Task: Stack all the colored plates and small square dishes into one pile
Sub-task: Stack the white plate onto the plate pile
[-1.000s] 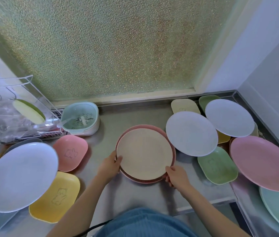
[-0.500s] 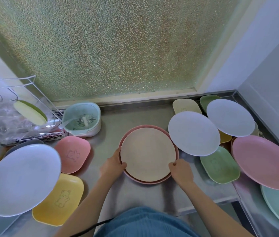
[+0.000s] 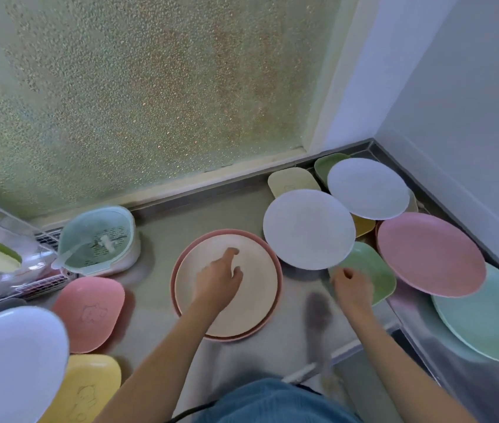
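A beige plate (image 3: 257, 288) lies on a pink plate (image 3: 278, 270) in the middle of the steel counter (image 3: 162, 227). My left hand (image 3: 219, 277) hovers over the beige plate, fingers loosely curled, holding nothing. My right hand (image 3: 353, 286) is to the right, empty, at the edge of a green square dish (image 3: 370, 267) and just below a white plate (image 3: 307, 228). Further right lie another white plate (image 3: 367, 187), a pink plate (image 3: 430, 253) and a mint plate (image 3: 486, 325). On the left are a white plate (image 3: 10, 367), a pink dish (image 3: 89, 312) and a yellow dish (image 3: 89, 389).
A mint strainer basket (image 3: 98, 239) stands at the back left beside a wire dish rack (image 3: 4, 264). A cream dish (image 3: 292, 181), a green dish (image 3: 324, 166) and a yellow dish (image 3: 362, 225) lie partly under the white plates. Frosted glass and a white wall close the back and right.
Both hands let go of the stacked plates' near rim. The left hand moved up over the beige plate; the right hand swung right toward the green dish. The view tilted.
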### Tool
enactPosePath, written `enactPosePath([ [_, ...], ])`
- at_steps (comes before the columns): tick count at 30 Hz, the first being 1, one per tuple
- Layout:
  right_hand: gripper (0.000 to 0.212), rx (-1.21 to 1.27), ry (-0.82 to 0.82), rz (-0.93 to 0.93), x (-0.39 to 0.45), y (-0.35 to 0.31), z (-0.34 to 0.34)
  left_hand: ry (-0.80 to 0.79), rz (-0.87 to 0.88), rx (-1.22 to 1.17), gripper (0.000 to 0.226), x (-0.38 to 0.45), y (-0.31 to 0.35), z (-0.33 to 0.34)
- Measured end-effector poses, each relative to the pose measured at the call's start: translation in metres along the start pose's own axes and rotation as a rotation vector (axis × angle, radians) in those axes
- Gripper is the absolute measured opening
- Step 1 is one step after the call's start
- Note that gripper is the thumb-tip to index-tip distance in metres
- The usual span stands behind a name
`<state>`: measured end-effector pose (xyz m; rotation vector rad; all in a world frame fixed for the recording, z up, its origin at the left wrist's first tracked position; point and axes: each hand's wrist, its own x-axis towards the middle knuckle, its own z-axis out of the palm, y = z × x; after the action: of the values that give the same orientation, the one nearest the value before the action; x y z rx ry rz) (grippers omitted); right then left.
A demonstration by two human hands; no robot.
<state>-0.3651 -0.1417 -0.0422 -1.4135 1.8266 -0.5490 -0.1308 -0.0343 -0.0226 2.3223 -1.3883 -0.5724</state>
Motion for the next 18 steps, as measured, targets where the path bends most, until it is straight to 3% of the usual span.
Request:
enactPosePath([
  [5, 0.017, 0.248, 0.374, 0.367, 0.038, 0.042, -0.079, -0.128, 0.255, 0.016, 0.035, 0.032, 0.093, 0.036],
  [13, 0.033, 0.681, 0.177, 0.643, 0.076, 0.071, -0.121, -0.297, 0.423, 0.047, 0.036, 0.045, 0.177, 0.095],
  [15, 0.034, 0.751, 0.199, 0.692, 0.084, 0.069, -0.121, -0.315, 0.414, 0.053, 0.037, 0.048, 0.182, 0.103],
  [18, 0.037, 0.775, 0.378, 0.674, 0.086, 0.060, -0.123, -0.323, 0.372, 0.014, 0.035, 0.052, 0.184, 0.108],
])
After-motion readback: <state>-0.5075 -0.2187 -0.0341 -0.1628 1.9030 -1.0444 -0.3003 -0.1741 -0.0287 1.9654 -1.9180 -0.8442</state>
